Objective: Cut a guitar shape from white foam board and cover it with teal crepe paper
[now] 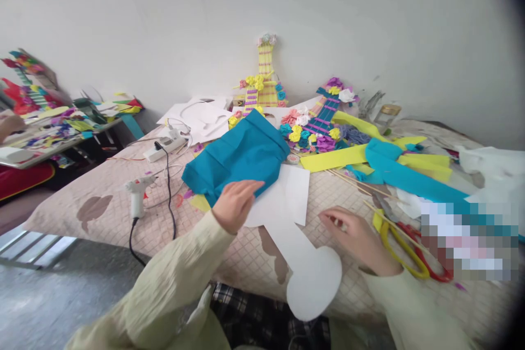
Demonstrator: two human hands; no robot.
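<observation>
My left hand (237,203) lies at the lower edge of a folded sheet of blue crepe paper (241,153), its fingers stretched out flat. Partly under that sheet is a white paper cutout (315,279); its narrow strip leads to a rounded, heart-like end that hangs over the table's front edge. To the right of the cutout, my right hand (356,235) is held above the tablecloth, fingers loosely bent and apart, with nothing seen in them. Yellow-handled scissors (400,249) and red-handled scissors (438,270) lie just beyond it.
A glue gun (137,197) and a power strip (166,145) with cords are on the left. Decorated stick models (266,76) stand against the wall. Yellow crepe strips (334,158), a glass jar (388,115) and thin sticks lie right. Another person's hand (9,124) shows at a far-left table.
</observation>
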